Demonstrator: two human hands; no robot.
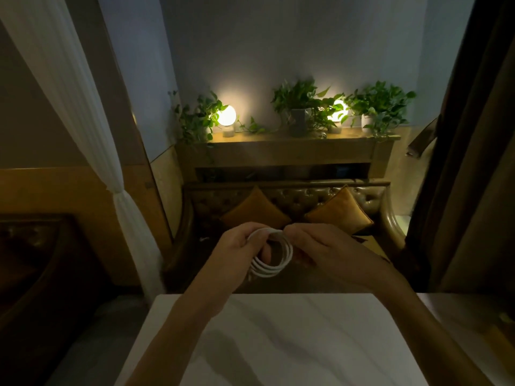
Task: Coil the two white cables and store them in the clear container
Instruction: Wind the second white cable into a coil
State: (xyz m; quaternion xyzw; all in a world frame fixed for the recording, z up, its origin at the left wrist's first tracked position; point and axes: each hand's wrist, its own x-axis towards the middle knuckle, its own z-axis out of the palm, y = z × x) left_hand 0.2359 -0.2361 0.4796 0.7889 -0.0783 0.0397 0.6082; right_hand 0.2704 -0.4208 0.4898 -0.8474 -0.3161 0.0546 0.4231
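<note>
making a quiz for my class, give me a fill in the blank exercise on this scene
1. The coiled cable held by the left hand and right hand is ____ in colour.
2. ____ lamps glow on the shelf.
3. The plants beside them have ____ leaves.
Missing: white, two, green.

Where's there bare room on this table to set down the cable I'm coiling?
The white tabletop shows bare between your forearms, up to its far edge below the coiled cable. The shelf beyond the sofa is crowded with plants and lamps.
</note>
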